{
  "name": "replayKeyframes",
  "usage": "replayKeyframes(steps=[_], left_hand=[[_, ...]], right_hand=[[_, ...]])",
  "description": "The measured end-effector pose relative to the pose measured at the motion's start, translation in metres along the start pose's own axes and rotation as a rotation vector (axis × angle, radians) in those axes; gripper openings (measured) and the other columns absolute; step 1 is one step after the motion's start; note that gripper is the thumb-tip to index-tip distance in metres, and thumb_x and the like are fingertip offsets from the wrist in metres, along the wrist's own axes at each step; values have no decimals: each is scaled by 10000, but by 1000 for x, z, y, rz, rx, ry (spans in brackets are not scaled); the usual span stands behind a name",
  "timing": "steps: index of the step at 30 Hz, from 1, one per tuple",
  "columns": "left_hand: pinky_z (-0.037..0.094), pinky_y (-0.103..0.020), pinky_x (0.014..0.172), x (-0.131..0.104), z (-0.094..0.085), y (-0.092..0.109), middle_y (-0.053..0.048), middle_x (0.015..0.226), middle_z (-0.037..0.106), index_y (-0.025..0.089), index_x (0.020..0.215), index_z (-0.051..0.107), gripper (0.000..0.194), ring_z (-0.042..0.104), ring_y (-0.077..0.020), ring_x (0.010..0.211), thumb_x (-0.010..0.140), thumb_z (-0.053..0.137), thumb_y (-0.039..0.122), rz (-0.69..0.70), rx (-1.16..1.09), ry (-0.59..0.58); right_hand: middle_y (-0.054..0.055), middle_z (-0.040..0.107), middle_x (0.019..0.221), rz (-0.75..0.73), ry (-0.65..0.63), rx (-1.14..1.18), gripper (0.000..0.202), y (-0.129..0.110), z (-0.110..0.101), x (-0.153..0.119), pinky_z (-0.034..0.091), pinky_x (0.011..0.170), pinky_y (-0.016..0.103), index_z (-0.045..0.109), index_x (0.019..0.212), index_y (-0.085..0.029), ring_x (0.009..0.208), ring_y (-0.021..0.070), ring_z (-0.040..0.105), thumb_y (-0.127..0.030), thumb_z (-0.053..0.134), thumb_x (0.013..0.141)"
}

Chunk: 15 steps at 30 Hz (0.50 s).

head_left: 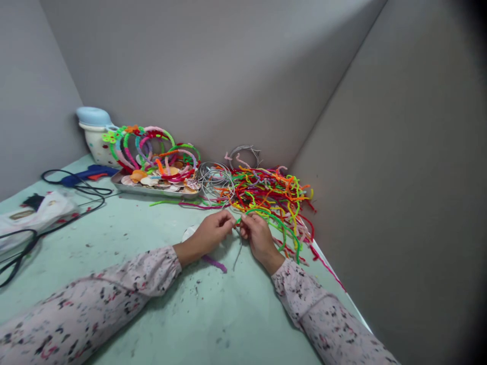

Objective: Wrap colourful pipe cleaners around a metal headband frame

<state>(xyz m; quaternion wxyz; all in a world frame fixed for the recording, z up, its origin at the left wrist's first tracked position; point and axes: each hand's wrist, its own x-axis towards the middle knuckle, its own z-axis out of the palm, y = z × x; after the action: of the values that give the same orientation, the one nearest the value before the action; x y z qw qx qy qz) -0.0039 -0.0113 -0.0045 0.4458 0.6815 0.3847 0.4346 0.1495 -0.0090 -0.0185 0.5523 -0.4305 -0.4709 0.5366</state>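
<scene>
My left hand (213, 230) and my right hand (260, 235) meet over the table, fingers pinched close together. Between their fingertips is a green pipe cleaner (239, 220), and both hands are closed on it. A thin grey wire (238, 255) hangs down from between the hands; whether the fingers grip it too is unclear. From my right hand's fingers, green strands (281, 223) arc toward the right. Under my left wrist lies a purple pipe cleaner (215, 263), partly hidden. A pale round piece (189, 232) shows beside that hand.
Colourful pipe cleaners (266, 190) are heaped at the back right, beside coiled wire (216, 181). A metal tray (160, 192) holds wrapped hoops and flat pieces. Farther left are a lidded jar (99, 139), a blue glue gun (85, 175), a black cable (38, 236) and a plastic bag (49, 210).
</scene>
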Motion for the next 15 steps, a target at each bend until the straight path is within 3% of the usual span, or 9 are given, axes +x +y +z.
replayKeyframes(steps=[3,7,11,15], left_hand=[[314,-240,578,-5,3,7,20,626,538,193,746,568,149,454,-129,587,836,495,287,115,255,84],[293,-253,582,-5,2,8,7,645,561,201,764,571,142,469,-137,588,847,497,290,132,424,162],[303,-255,593,-2,-1,2,0,661,569,201,775,574,135,480,-145,605,847,498,286,118,419,204],[328,-244,586,-1,-3,0,13,644,545,194,763,563,178,479,-140,607,859,476,317,86,268,114]], right_hand=[[-52,524,497,3,29,5,264,-2,1,1,311,410,204,505,635,-183,411,74,435,-385,634,744],[-55,505,469,11,59,-9,241,0,0,1,301,398,209,510,609,-181,398,78,428,-352,618,740],[-49,495,450,-22,67,-82,267,4,-2,2,316,414,227,522,571,-181,396,87,420,-368,603,743],[-48,495,471,-75,92,-153,283,7,-4,2,330,431,241,510,572,-191,413,99,428,-388,596,756]])
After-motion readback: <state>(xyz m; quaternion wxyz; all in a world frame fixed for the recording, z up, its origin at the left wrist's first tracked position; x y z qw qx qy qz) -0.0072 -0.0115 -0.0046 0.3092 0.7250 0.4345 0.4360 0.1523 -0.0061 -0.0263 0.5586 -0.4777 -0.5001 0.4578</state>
